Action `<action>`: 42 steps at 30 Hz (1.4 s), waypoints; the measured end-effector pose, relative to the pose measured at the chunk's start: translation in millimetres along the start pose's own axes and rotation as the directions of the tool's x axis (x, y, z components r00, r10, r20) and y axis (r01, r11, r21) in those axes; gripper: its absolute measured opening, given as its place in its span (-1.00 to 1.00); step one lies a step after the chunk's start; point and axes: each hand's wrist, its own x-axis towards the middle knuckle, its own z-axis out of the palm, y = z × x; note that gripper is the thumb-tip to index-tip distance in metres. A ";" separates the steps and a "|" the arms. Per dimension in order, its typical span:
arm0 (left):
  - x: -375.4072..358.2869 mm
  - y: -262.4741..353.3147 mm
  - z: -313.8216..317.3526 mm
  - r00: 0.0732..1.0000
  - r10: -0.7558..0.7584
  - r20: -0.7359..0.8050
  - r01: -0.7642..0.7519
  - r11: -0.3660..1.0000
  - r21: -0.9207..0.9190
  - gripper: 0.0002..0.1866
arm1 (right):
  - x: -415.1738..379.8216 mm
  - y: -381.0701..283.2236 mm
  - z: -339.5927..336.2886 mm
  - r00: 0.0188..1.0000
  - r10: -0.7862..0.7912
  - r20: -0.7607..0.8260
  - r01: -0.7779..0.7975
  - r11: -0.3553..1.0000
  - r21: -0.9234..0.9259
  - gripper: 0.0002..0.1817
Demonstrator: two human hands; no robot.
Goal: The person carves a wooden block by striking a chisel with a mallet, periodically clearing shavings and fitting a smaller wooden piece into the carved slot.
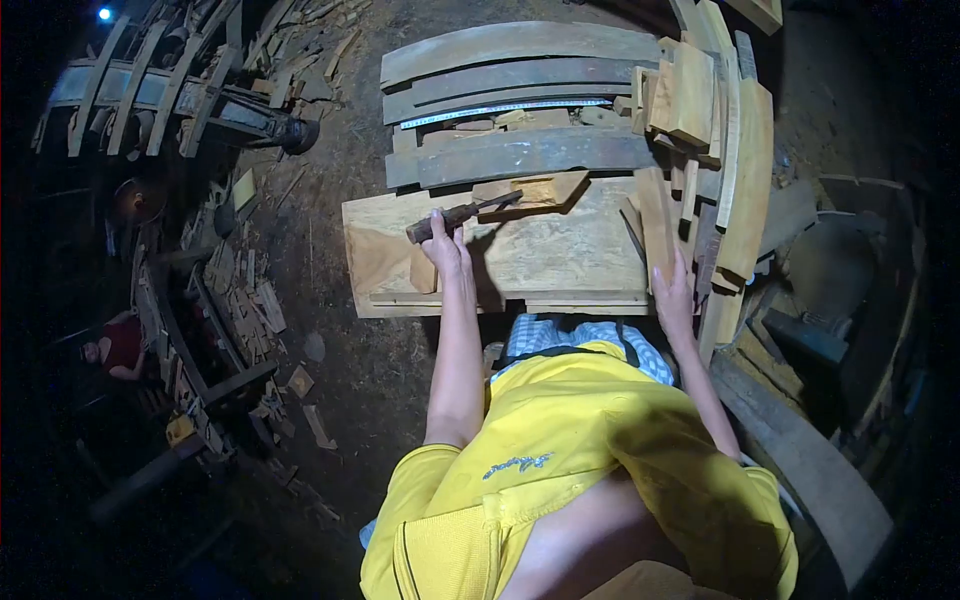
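My left hand (442, 248) is closed around the dark handle of a chisel (462, 214). The chisel's blade points right, its tip over a small wood block (567, 186) with a pale, freshly cut hollow. This block lies on the plywood top of the workbench (570, 255). My right hand (675, 295) grips the lower end of a flat wooden bar (655, 215) at the bench's right side. Near my left wrist rests a small wood offcut (424, 270).
Curved planks (530, 158) lie across the back of the bench, with a measuring tape (505, 111) among them. Stacked wood blocks (690, 95) and long curved boards (748, 185) crowd the right. Scraps litter the floor (330, 230). Another person (122, 345) is at far left.
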 end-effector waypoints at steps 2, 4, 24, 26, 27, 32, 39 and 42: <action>7.7 -5.0 -2.9 0.999 -0.018 0.043 0.020 0.999 -0.034 -0.74 | 6.2 -29.7 8.6 0.989 -0.007 0.147 0.004 1.000 0.020 -0.39; 14.4 -11.0 -8.4 0.994 -0.081 0.071 0.082 0.996 -0.017 -0.74 | 12.3 -82.0 23.3 0.958 -0.073 0.277 0.080 0.997 -0.017 -0.40; 36.4 -14.4 -13.4 0.907 0.028 0.420 -0.087 0.989 0.123 -0.61 | 19.4 -326.5 235.6 0.255 -0.257 0.932 0.799 -0.487 -0.353 -0.81; 43.4 -20.5 -12.8 0.919 -0.026 0.393 -0.002 0.997 0.071 -0.59 | 27.0 -348.4 201.6 0.042 -0.391 0.919 0.955 -0.256 -0.153 -0.61; 39.0 -16.5 -28.2 0.921 -0.052 0.387 0.039 0.998 0.042 -0.58 | 38.3 -334.8 202.4 -0.051 -0.445 0.894 0.965 -0.252 -0.070 -0.54; 60.4 -43.3 2.4 0.900 -0.187 0.393 0.239 0.967 -0.087 -0.53 | 98.8 -271.5 185.8 0.039 -0.519 0.854 0.976 -0.162 -0.143 -0.44; 52.5 -52.4 9.0 0.962 -0.211 0.173 0.238 0.959 -0.154 -0.58 | 87.9 -187.7 61.5 0.793 -0.435 0.426 0.374 0.900 0.223 -0.40; 33.8 -41.0 34.5 0.974 -0.227 0.026 0.228 0.972 -0.053 -0.52 | 73.1 -96.8 56.2 0.910 -0.150 0.386 -0.104 0.819 0.564 -0.52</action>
